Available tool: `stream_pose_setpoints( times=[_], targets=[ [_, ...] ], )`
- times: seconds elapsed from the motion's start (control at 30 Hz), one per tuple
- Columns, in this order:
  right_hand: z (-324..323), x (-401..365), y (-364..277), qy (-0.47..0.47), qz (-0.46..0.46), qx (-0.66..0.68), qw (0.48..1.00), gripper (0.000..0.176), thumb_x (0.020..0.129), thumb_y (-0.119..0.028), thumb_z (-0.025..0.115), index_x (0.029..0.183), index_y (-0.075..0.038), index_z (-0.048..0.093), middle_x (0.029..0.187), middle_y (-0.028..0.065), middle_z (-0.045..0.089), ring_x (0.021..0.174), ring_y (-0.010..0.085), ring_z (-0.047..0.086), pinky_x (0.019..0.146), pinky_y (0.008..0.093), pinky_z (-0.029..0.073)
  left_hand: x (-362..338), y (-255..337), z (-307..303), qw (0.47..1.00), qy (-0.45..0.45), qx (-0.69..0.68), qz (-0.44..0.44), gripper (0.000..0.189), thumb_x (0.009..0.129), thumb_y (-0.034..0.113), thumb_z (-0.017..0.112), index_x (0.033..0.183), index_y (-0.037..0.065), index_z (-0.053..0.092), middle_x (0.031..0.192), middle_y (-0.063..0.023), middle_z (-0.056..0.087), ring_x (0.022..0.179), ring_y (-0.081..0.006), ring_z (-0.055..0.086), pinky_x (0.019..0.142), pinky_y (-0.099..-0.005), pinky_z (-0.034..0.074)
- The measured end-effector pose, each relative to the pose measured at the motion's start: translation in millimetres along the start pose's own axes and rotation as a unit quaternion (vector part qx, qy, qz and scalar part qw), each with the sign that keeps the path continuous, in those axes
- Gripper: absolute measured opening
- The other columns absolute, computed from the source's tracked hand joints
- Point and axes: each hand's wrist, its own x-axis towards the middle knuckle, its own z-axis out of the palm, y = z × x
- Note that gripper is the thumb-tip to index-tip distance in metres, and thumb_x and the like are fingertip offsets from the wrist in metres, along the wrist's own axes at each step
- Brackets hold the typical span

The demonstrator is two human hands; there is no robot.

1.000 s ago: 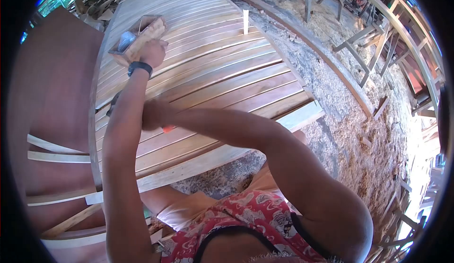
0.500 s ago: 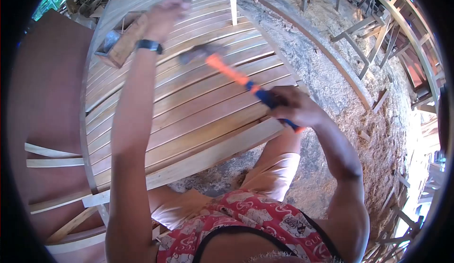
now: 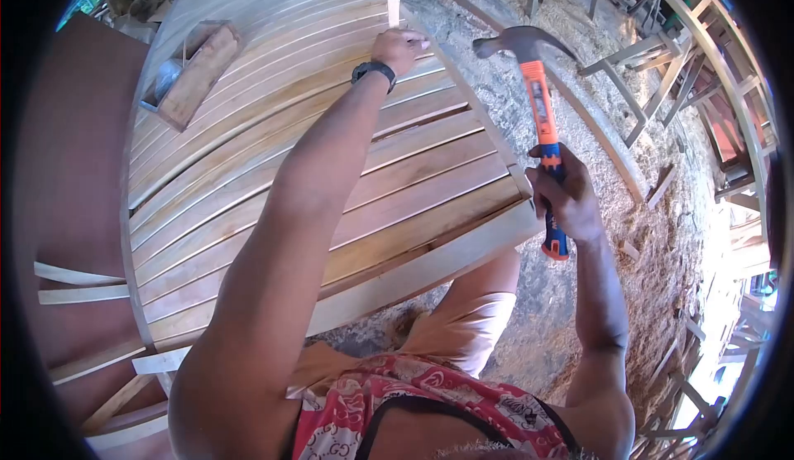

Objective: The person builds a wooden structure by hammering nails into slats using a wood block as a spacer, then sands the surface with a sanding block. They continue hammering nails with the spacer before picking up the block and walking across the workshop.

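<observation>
A claw hammer (image 3: 540,100) with an orange and blue handle stands upright in my right hand (image 3: 569,195), its metal head at the top. My right hand is wrapped round the lower, blue part of the handle, just off the slatted surface's right edge. My left hand (image 3: 401,50), wearing a dark wristwatch (image 3: 374,74), reaches over the wooden slats (image 3: 413,162) to their far right edge. Its fingers are closed in a pinch; whatever is between them is too small to make out. Directly behind it a short pale wood piece (image 3: 394,11) sticks up.
An open wooden box (image 3: 198,79) with a plastic-looking bag (image 3: 168,77) in it rests on the slats at the left. Wood shavings (image 3: 645,261) cover the ground on the right, with a long plank (image 3: 600,129) and wooden trestles (image 3: 633,71). A reddish-brown panel (image 3: 83,162) stands at the left.
My left hand has swung from above the box rightward to the slats' right edge. The hammer has moved from over the slats to the right and turned upright.
</observation>
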Motion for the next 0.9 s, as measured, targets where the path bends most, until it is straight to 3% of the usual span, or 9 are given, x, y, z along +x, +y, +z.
stream_pose_setpoints(
  times=[0.1, 0.17, 0.27, 0.43, 0.6, 0.63, 0.7, 0.83, 0.9],
  targets=[
    [0, 35, 10, -0.016, -0.011, -0.107, 0.994, 0.026, 0.091, -0.007, 0.065, 0.113, 0.004, 0.054, 0.063, 0.0021, 0.055, 0.049, 0.0078, 0.051, 0.044, 0.0264, 0.039, 1, -6, 4, 0.999, 0.017, 0.008, 0.048, 0.025, 0.087, 0.031, 0.072, 0.102, 0.011, 0.077, 0.106, -0.0122, 0.074, 0.092, -0.0247, 0.071, 0.085, -0.0323, 0.053],
    [2, 53, 6, -0.001, 0.012, -0.159, 0.987, 0.041, 0.092, -0.007, 0.066, 0.129, 0.003, 0.052, 0.067, 0.0055, 0.059, 0.058, 0.0102, 0.057, 0.053, 0.0287, 0.046, -2, 0, 0, 0.999, 0.005, 0.023, 0.032, 0.028, 0.087, 0.033, 0.071, 0.102, 0.011, 0.077, 0.105, -0.013, 0.074, 0.093, -0.0264, 0.071, 0.085, -0.0335, 0.054],
    [4, 77, 8, 0.041, -0.137, -0.232, 0.962, 0.066, 0.092, -0.006, 0.066, 0.152, -0.018, 0.041, 0.081, 0.0097, 0.066, 0.072, 0.0127, 0.059, 0.076, 0.0278, 0.051, -3, 2, 1, 1.0, 0.0, 0.019, -0.002, 0.028, 0.087, 0.033, 0.071, 0.103, 0.011, 0.077, 0.103, -0.0131, 0.074, 0.093, -0.0271, 0.071, 0.084, -0.0343, 0.054],
    [17, 98, -5, 0.046, -0.172, -0.249, 0.952, 0.061, 0.092, -0.005, 0.066, 0.148, -0.022, 0.048, 0.086, 0.0135, 0.068, 0.07, 0.0131, 0.057, 0.075, 0.028, 0.051, -4, 3, 0, 0.999, 0.004, 0.036, 0.007, 0.029, 0.087, 0.035, 0.071, 0.103, 0.012, 0.077, 0.1, -0.014, 0.074, 0.09, -0.0287, 0.071, 0.084, -0.0362, 0.054],
    [23, 130, 16, 0.049, -0.22, -0.336, 0.914, 0.062, 0.091, -0.008, 0.067, 0.147, -0.027, 0.048, 0.085, 0.0203, 0.07, 0.067, 0.0275, 0.068, 0.071, 0.036, 0.055, -4, 5, 2, 0.999, 0.002, 0.039, 0.003, 0.028, 0.088, 0.035, 0.071, 0.103, 0.012, 0.077, 0.1, -0.0143, 0.074, 0.09, -0.0291, 0.071, 0.084, -0.0371, 0.054],
    [23, 136, 20, 0.049, -0.22, -0.337, 0.914, 0.062, 0.091, -0.008, 0.067, 0.147, -0.027, 0.048, 0.085, 0.0203, 0.07, 0.067, 0.0275, 0.068, 0.071, 0.036, 0.055, -4, 6, 1, 0.999, -0.005, 0.036, -0.008, 0.027, 0.088, 0.034, 0.071, 0.103, 0.013, 0.077, 0.101, -0.0144, 0.074, 0.09, -0.0291, 0.071, 0.084, -0.037, 0.054],
    [24, 142, 21, 0.026, -0.194, -0.351, 0.915, 0.057, 0.093, -0.012, 0.066, 0.146, -0.024, 0.05, 0.069, 0.0117, 0.055, 0.064, 0.0098, 0.043, 0.064, 0.0266, 0.047, -6, 7, 1, 0.999, -0.001, 0.04, -0.003, 0.027, 0.088, 0.034, 0.071, 0.103, 0.013, 0.077, 0.101, -0.0141, 0.074, 0.09, -0.0289, 0.071, 0.084, -0.0368, 0.054],
    [33, 127, -1, 0.069, -0.215, -0.322, 0.919, 0.057, 0.093, -0.01, 0.066, 0.146, -0.023, 0.05, 0.069, 0.0115, 0.058, 0.063, 0.0111, 0.044, 0.065, 0.0273, 0.048, -5, 6, 3, 0.999, 0.007, 0.042, -0.023, 0.026, 0.087, 0.034, 0.071, 0.103, 0.013, 0.078, 0.099, -0.0125, 0.074, 0.089, -0.0285, 0.071, 0.085, -0.0363, 0.055],
    [38, 121, -9, 0.099, -0.167, -0.291, 0.937, 0.058, 0.092, -0.01, 0.066, 0.146, -0.022, 0.05, 0.079, 0.0159, 0.065, 0.065, 0.0167, 0.055, 0.072, 0.0301, 0.051, -5, 4, 5, 0.999, 0.012, 0.042, -0.02, 0.026, 0.087, 0.034, 0.072, 0.101, 0.013, 0.078, 0.097, -0.0122, 0.075, 0.088, -0.0285, 0.071, 0.084, -0.0362, 0.055]
  ],
)
